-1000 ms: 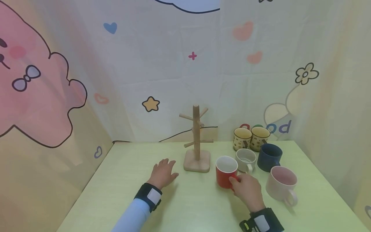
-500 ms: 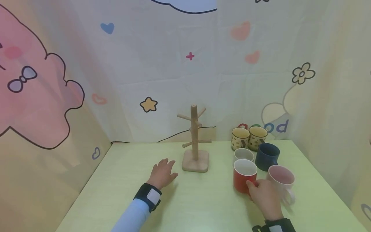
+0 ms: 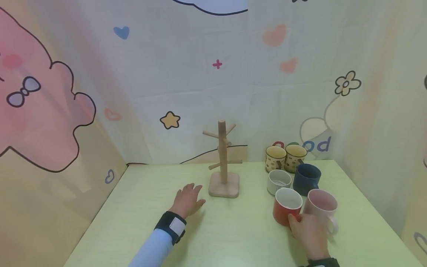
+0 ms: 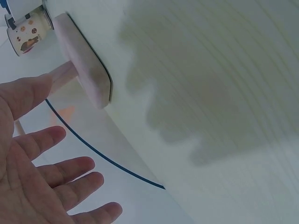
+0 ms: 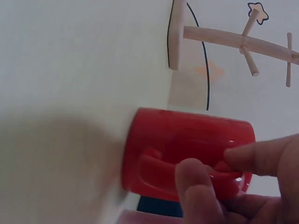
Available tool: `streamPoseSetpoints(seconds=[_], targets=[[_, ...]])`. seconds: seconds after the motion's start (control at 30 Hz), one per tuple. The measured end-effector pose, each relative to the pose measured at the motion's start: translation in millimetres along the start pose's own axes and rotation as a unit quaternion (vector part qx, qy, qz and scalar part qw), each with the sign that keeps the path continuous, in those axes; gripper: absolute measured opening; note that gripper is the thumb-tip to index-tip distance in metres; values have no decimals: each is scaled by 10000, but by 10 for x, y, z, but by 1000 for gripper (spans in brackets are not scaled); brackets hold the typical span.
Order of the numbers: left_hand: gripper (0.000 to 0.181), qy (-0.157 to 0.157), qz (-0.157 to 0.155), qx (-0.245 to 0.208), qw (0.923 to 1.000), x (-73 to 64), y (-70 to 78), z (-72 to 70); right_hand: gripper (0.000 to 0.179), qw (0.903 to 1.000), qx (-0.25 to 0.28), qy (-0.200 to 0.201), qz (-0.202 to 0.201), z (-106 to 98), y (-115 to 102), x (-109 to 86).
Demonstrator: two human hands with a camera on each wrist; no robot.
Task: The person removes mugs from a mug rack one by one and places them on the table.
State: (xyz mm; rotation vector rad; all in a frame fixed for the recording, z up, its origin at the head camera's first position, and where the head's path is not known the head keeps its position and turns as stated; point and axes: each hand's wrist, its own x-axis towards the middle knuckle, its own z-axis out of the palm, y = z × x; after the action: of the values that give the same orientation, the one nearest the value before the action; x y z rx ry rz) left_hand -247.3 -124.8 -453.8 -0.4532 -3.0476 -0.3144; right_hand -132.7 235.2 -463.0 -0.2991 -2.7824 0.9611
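My right hand [image 3: 310, 235] pinches the handle of a red mug [image 3: 283, 213] with a white inside. In the right wrist view, thumb and fingers are on the handle of that mug [image 5: 187, 133], whose bottom is right at the tabletop. My left hand [image 3: 186, 202] is held over the table with fingers spread, holding nothing. Beyond it stands a wooden mug tree [image 3: 222, 159] with bare pegs on a square base. A pink mug [image 3: 320, 204] is just right of the red one, partly covered by the right hand.
Behind the red mug are a small white cup [image 3: 278, 181] and a dark blue mug [image 3: 305, 180]. Two cream patterned mugs [image 3: 275, 158] stand at the table's back edge. A printed curtain [image 3: 190, 74] hangs behind the table [image 3: 160, 174].
My right hand has carried the red mug right and toward me, from beside the mug tree to the front of the other mugs. The left hand has stayed nearly still.
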Motion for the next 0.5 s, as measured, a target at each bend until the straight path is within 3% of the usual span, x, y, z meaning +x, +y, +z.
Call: streamPoseSetpoints(seconds=[0.23,0.43,0.5], targets=[[54,-47,-40,-9,10000,-16,-3,-21,45,9977,-632,-196,-153,-80,-25,1],[54,-21,-77,64,9999,-3,-23,-53,39,9915,-1158,502,-301,-219,-110,7],[54,-9,-78,79,9999,9,-42,-63,37,9920,-1150,479,-204,-301,-178,16]])
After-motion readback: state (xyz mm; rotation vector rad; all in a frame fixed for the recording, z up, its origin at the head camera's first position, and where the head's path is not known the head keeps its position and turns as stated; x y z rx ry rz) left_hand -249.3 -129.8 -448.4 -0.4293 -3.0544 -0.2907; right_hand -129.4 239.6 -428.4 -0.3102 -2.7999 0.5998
